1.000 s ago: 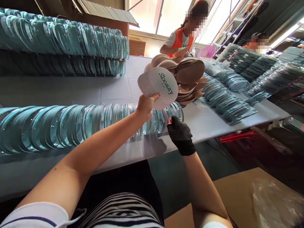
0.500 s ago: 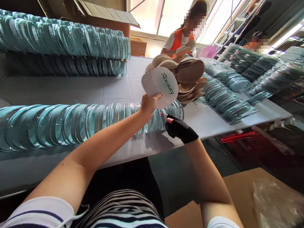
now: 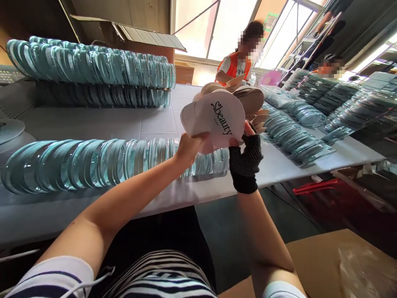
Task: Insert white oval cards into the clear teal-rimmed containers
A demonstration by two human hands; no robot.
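Table: white surface (image 3: 93, 124), centre frame, rows of clear discs (image 3: 93, 163).
Left hand (image 3: 189, 147): grips card stack (image 3: 217, 118).
Right hand (image 3: 246, 155): gloved, pinching stack's right edge.

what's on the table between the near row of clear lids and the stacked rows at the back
In the head view, only bare white table lies between the near row of clear lids and the stacked back rows; nothing sits on that strip.
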